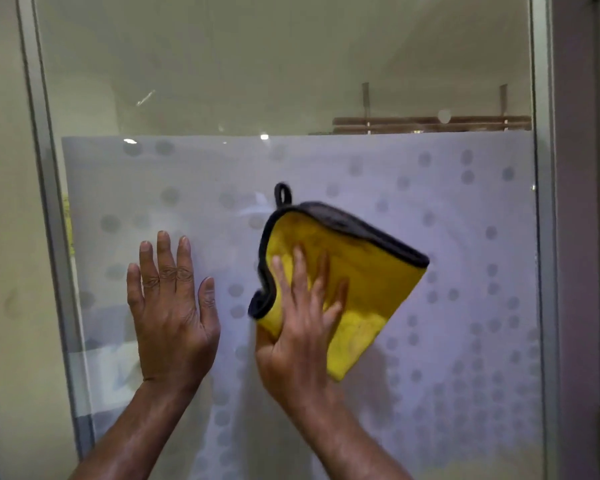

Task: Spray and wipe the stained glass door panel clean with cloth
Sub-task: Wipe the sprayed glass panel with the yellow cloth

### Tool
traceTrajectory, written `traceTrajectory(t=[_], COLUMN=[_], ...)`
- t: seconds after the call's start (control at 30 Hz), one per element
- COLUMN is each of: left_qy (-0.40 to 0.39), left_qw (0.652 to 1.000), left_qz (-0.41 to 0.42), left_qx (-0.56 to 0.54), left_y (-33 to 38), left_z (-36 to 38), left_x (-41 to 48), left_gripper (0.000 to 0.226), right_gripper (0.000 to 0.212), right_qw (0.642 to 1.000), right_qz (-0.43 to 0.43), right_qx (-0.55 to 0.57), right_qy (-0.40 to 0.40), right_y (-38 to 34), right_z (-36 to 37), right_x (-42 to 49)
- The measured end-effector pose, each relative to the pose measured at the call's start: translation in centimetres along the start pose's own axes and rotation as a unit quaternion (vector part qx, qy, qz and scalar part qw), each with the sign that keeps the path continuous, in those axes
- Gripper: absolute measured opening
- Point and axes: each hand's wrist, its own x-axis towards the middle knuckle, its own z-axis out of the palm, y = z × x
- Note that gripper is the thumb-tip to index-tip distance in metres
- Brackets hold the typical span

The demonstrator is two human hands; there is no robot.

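Hands: both up against the glass door panel point(447, 209), forearms rising from the bottom edge of the view.
Right hand point(302, 327): fingers spread wide, flat on the cloth point(357, 282), pressing it to the glass; thumb side hooked under the cloth's lower left edge. Motion blur on the fingers.
Left hand point(172, 313): open, empty, palm flat on the glass, fingers straight and pointing up, thumb out to the side. Sits just left of the cloth, not touching it.
Cloth: yellow, folded, dark trim along the top and left edges, small dark hanging loop point(282, 194) sticking up at the top left corner. Lies tilted, lower corner pointing down beside the right wrist. Located about mid-panel, on the frosted part.
Glass door panel: lower part covered by frosted film point(465, 306) with a pattern of round grey dots; top edge of the film runs straight across above the cloth. Upper part is clear glass.
Through clear part: pale wall, brown slatted rack point(430, 123) hung from two brackets at upper right; small bright light reflections on the glass.
Frame: pale metal frame point(44, 168) down the left side, another upright on the right edge.
Stains: cannot tell; nothing on the glass separates from the dot pattern and reflections.
Spray bottle: cannot tell where it is.
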Motion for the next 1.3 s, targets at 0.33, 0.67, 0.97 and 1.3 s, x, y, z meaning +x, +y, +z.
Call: traceTrajectory(t=[0.33,0.67,0.97,1.3], left_qy=[-0.004,-0.006,0.044,0.053], left_qw=[1.000,1.000,0.975,0.962], left_qz=[0.000,0.005,-0.042,-0.043], left_qx=[-0.009,-0.008,-0.215,-0.265], left_y=[0.0,0.0,-0.8,-1.2], left_z=[-0.1,0.0,0.0,-0.7], left_x=[0.0,0.1,-0.3,-0.4], left_gripper=[0.060,0.061,0.063,0.063], right_gripper=[0.075,0.071,0.080,0.064], right_qw=[0.947,0.932,0.994,0.987], right_qz=[0.274,0.263,-0.106,-0.130], right_qx=[-0.048,0.042,0.012,-0.031], right_qy=[0.164,0.247,-0.009,-0.090], right_y=[13.4,14.1,-3.5,-0.9], right_z=[-4.9,-6.5,0.6,1.7], right_x=[-1.6,13.7,11.2,-5.4])
